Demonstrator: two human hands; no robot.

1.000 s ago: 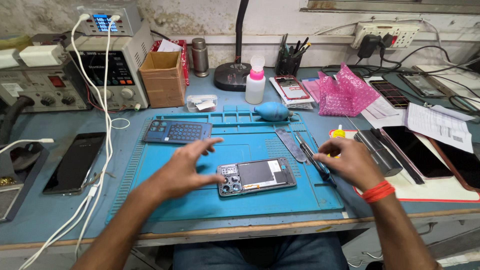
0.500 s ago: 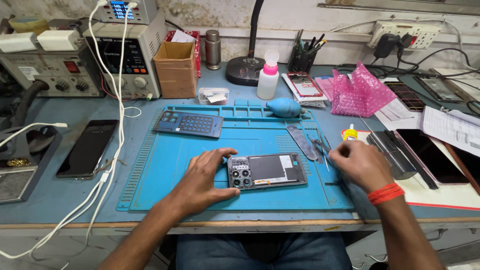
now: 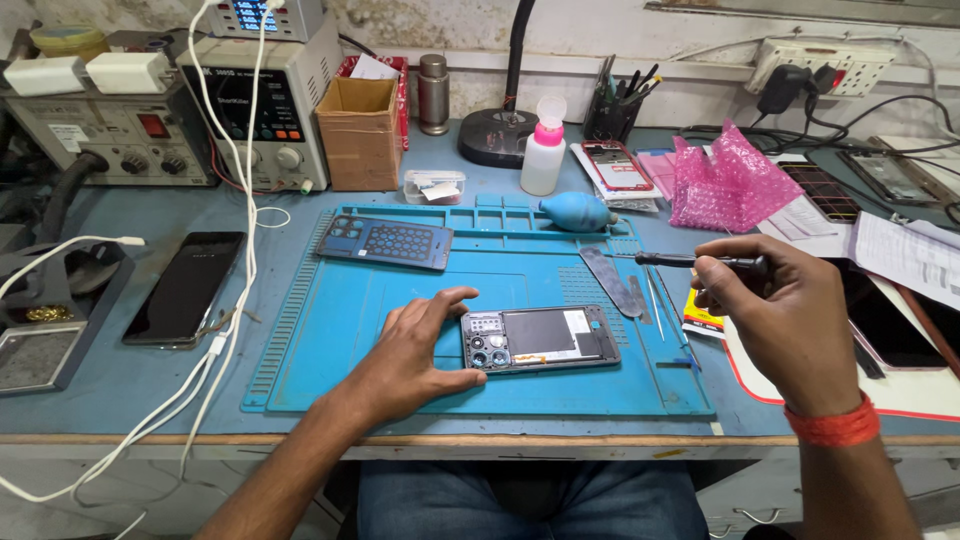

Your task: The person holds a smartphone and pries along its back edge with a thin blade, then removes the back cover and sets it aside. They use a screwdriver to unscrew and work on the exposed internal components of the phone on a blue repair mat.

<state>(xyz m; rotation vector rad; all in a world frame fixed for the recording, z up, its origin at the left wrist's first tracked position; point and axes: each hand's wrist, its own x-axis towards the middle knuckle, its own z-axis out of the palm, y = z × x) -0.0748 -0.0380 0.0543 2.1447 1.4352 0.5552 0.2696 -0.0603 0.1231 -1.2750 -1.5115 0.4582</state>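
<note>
While the left hand (image 3: 415, 355) lies open on the blue mat (image 3: 330, 330), thumb and fingers touching the opened phone (image 3: 540, 339) at the mat's centre, the right hand (image 3: 785, 320) is clamped around a black screwdriver (image 3: 700, 262) above the mat's right edge.

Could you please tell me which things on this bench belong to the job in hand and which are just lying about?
In hand:
- opened phone, steadied by left hand
- screwdriver, held in right hand
- blue mat beneath

Lying about:
- back cover
- black phone
- blue blower
- bottle
- cardboard box
- pink bubble wrap
</note>
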